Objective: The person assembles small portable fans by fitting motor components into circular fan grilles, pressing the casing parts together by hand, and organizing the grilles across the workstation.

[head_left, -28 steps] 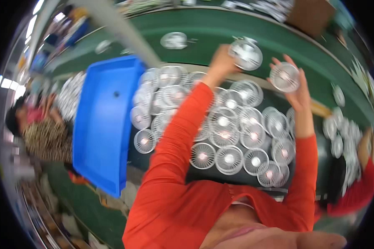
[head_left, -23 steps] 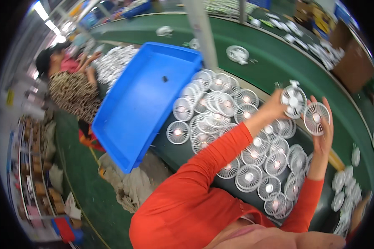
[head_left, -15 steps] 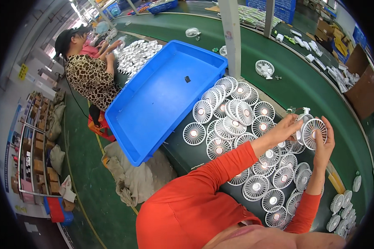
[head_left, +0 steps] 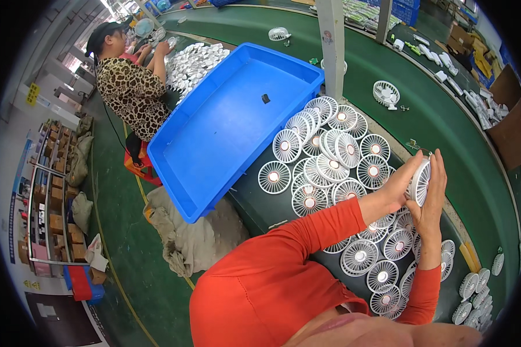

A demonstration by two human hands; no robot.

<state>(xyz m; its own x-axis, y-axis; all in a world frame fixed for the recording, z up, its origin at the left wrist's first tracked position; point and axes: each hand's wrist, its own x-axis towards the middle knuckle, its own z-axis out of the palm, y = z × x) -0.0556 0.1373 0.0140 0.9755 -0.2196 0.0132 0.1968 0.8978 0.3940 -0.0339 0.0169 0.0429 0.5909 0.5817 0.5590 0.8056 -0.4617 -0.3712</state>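
Note:
Between my palms, over the right side of the bench, I hold a white round fan head [head_left: 421,184] turned nearly edge-on. My left hand [head_left: 400,180] presses on its left side, and my right hand [head_left: 434,199] lies along its right side with the fingers pointing up. Thin wires with a small circuit board [head_left: 414,144] stick out above the fan head. Beneath my forearms many white fan grilles [head_left: 359,257] with pale or coppery centres lie in overlapping heaps. More grilles [head_left: 331,168] are piled to the left of my hands.
A big blue tray [head_left: 226,124] rests left of the grilles. Behind runs a green conveyor belt [head_left: 353,69] carrying a few fan heads [head_left: 386,94]; a metal post [head_left: 331,52] stands before it. A person in a leopard-print top [head_left: 127,89] works beside white parts. Stacked fan heads [head_left: 472,295] sit lower right.
The grille and the fan body, apart in my hands before, are now pressed together into one piece. My hands have closed in on both sides and shifted slightly left and up.

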